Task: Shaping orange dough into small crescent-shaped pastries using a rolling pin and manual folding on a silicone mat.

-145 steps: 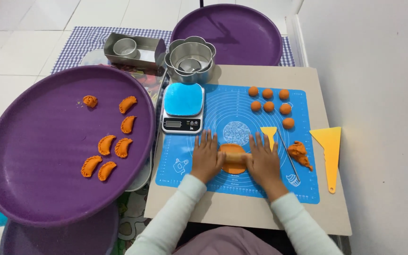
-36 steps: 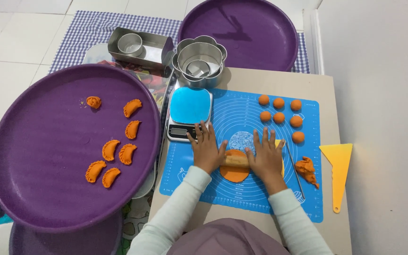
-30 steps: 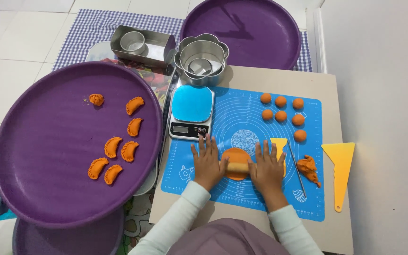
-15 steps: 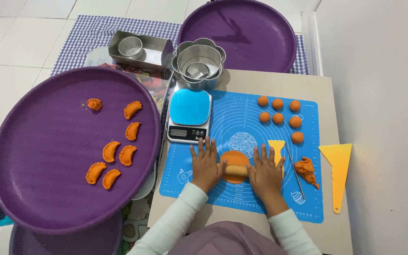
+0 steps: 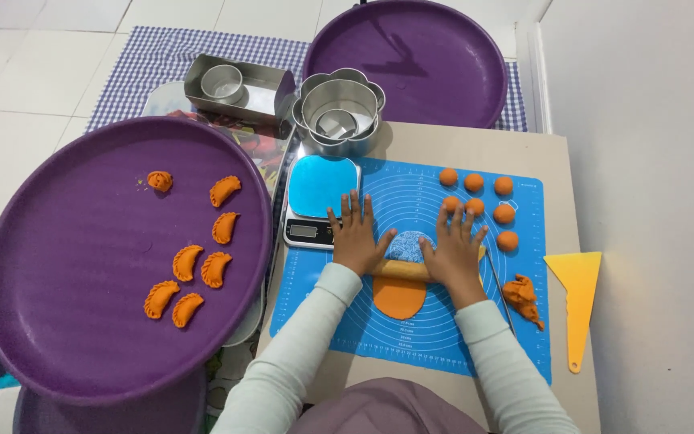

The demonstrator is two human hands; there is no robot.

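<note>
1. Versus half a second ago: both hands and rolling pin (image 5: 402,270) moved up the blue silicone mat (image 5: 411,321), away from the body; more of the flattened orange dough disc (image 5: 400,297) now exposed on the near side of the pin. Disc longer, more oval, than 4.8 s ago.
2. Left hand (image 5: 357,239) flat on left end of pin, fingers (image 5: 353,210) spread and straight, tips reaching toward the scale; pressing, not clamped.
3. Right hand (image 5: 453,247) flat on right end of pin, fingers (image 5: 461,221) spread, tips near the dough balls; not clamped either.
4. Dough disc: on mat, centre, just below pin and touching it.
5. Counts on mat: dough balls (image 5: 504,214), 7 visible, upper right, one partly behind right fingertips. Ragged dough lump (image 5: 521,294), 1, right edge. Thin metal rod-like tool (image 5: 500,285), 1, beside lump.
6. Yellow scraper (image 5: 578,289), 1, on bench (image 5: 459,145) right of mat.
7. Kitchen scale (image 5: 318,199), 1, blue top, at mat's upper left.
8. Large purple tray (image 5: 82,265) on left: crescent pastries (image 5: 215,268), 6; small round piece (image 5: 159,181), 1.
9. Other purple trays: 1 at top (image 5: 411,56), empty-faced; 1 partly seen under left tray.
10. Metal moulds: flower-shaped nest (image 5: 339,111), rectangular tin (image 5: 238,84) holding a round cup.
</note>
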